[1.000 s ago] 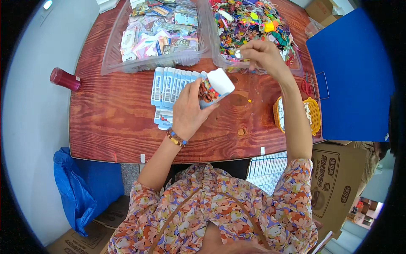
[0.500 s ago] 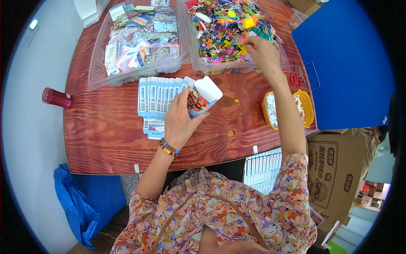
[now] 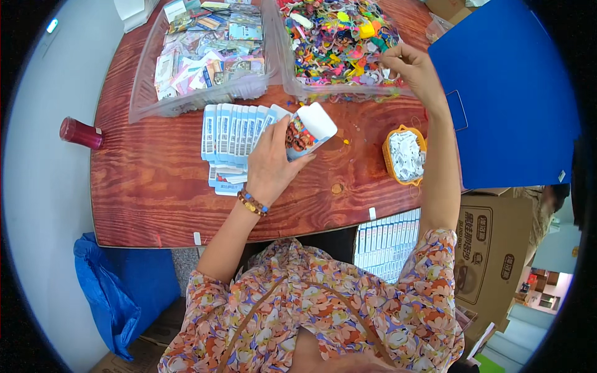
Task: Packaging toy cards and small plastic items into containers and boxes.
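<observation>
Tilted in my left hand point(image 3: 268, 155) is a small carton point(image 3: 303, 138), its white end flap standing up and pictures on its side. Just beside it, a fanned row of flat light-blue and white cartons point(image 3: 233, 133) lies on the table. My right hand point(image 3: 411, 69) hovers at the right edge of a clear plastic bin point(image 3: 348, 91) full of small colourful plastic trinkets point(image 3: 339, 46). Its thumb and fingers are pinched together; a small pale bit shows just below the fingertips, and whether they hold it is unclear.
Left of the trinkets stands another clear bin point(image 3: 138, 93) of flat packets point(image 3: 208, 56). A yellow basket point(image 3: 387, 158) holds small white packets point(image 3: 407, 154). A blue panel point(image 3: 510, 99) borders the right side; a dark-red jar point(image 3: 82, 133) is by the left wall. More cartons point(image 3: 387, 245) sit below the table edge.
My right hand has moved rightward from above the trinkets to the bin's right edge, and its forearm has uncovered the basket of white packets. My left hand has shifted slightly right with the carton.
</observation>
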The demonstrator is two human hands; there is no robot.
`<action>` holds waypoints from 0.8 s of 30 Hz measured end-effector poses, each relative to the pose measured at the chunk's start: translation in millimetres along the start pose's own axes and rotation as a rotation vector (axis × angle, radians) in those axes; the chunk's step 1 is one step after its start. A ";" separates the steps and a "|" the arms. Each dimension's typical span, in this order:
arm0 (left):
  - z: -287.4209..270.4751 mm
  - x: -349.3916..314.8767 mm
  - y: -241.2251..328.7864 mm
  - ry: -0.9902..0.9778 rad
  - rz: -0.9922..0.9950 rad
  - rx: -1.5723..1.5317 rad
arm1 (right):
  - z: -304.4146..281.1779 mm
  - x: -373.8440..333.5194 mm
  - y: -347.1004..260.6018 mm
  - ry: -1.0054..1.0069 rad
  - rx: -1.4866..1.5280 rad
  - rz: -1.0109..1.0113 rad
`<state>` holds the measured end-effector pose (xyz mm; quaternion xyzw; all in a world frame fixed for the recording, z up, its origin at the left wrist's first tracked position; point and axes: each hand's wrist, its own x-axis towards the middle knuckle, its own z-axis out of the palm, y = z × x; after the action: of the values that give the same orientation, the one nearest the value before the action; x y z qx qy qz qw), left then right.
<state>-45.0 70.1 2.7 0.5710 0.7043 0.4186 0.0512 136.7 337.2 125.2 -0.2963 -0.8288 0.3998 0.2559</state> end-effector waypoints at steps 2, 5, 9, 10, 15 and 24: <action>3.7 3.0 5.5 -0.007 0.006 -0.004 | 0.1 -12.9 -11.3 -0.042 0.116 -0.062; 9.6 1.6 9.5 -0.023 0.007 0.009 | 1.8 -31.3 -27.9 -0.042 0.101 0.045; 14.4 -5.3 14.2 -0.023 0.048 0.008 | 12.5 -61.4 -47.5 -0.147 0.254 0.054; 14.9 -6.7 15.1 -0.034 0.045 0.011 | 14.1 -67.9 -50.6 -0.199 0.264 0.069; 16.0 -16.0 24.5 -0.076 0.076 -0.009 | 27.8 -91.3 -51.9 -0.210 0.388 0.046; 10.2 -63.1 25.5 -0.297 -0.025 0.033 | 43.7 -117.5 -14.4 -0.204 0.537 0.259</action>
<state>1.7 21.9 -12.9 0.6185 0.7030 0.3172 0.1507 185.1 225.8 90.9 -0.2795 -0.6704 0.6613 0.1876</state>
